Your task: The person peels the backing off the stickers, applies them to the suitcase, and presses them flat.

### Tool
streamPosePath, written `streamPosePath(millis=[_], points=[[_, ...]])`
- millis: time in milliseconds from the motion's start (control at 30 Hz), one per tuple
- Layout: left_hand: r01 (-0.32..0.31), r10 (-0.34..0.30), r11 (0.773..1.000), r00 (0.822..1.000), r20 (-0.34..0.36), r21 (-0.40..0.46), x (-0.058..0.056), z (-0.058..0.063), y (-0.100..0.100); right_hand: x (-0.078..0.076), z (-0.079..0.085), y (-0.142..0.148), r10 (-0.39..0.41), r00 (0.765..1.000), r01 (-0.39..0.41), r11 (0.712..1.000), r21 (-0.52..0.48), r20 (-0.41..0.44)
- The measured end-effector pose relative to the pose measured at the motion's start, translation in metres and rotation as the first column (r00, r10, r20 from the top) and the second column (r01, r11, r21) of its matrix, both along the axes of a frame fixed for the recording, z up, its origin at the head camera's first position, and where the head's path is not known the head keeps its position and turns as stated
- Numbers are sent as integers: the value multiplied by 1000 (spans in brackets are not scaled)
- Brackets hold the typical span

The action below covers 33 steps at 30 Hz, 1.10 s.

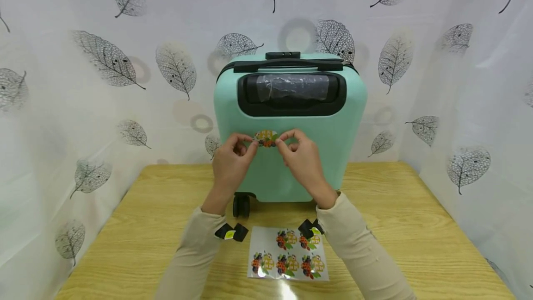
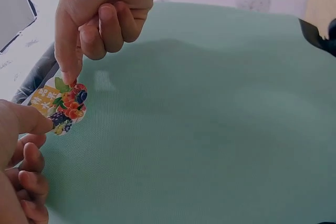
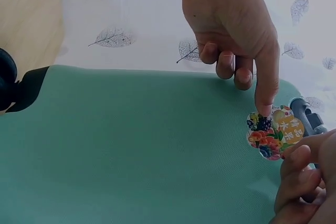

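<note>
We see counter point(image 1: 416, 226) reaching its edges either side of the suitcase point(image 1: 270, 175); leaf-print curtain point(image 1: 208, 8) behind, sticker sheet point(image 1: 262, 240) in front. Left hand point(image 1: 231, 163) and right hand point(image 1: 306, 159), thumb to forefinger, pinch opposite ends of one sticker point(image 1: 266, 138) at the suitcase's upright face; contact unclear to us.

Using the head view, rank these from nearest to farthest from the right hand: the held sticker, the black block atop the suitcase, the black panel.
1. Held sticker: pinched by the right hand, at its left.
2. Black panel: above the hand, on the suitcase.
3. Black block: farther up, at the suitcase's top.
</note>
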<state>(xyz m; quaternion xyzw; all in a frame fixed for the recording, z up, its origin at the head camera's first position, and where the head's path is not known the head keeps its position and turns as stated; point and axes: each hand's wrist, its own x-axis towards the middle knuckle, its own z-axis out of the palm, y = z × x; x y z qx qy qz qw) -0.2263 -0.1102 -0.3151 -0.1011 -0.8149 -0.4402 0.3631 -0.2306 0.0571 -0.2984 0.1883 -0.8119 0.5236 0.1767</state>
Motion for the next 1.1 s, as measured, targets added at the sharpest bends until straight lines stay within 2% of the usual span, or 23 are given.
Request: streamPosePath(millis=[133,333,667,900,1100], points=[[-40,39,999,999,-22,-34,-1,0,1,-2,-1,-2,-48,995,53,997,58,-86],[-93,87,992,994,-72,-84,-3,-2,2,-3,-5,-4,-120,961,161,975,150,-250],[-139,123,983,984,-131,-121,-5,-1,3,-8,-10,-7,-180,920,258,946,193,-347],[-167,143,975,977,-161,-148,-7,-4,3,-11,-15,-9,-196,898,291,937,196,-393],[-198,167,966,969,-181,-166,-7,-4,2,-12,-16,-11,-209,867,327,923,203,-452]])
